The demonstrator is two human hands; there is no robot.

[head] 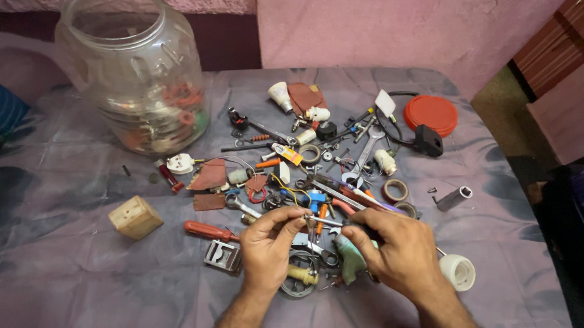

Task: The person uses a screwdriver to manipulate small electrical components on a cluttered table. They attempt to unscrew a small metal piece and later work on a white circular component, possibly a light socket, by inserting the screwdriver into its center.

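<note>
A: What do the hands grasp?
B: Left hand (269, 241) and right hand (395, 250) pinch a thin metal rod (325, 222) between fingers, above the tabletop (59, 264).
A: The glass jar (134, 64)?
B: Ten o'clock.

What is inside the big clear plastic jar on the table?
The jar holds a low heap of small parts at its bottom, some red or orange rings among them. Its cloudy wall blurs them, so single pieces cannot be told.

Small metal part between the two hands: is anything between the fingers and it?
Nothing visible does. The left hand pinches one end of the small metal part and the right hand meets its other end, above the scattered hardware pile.
</note>
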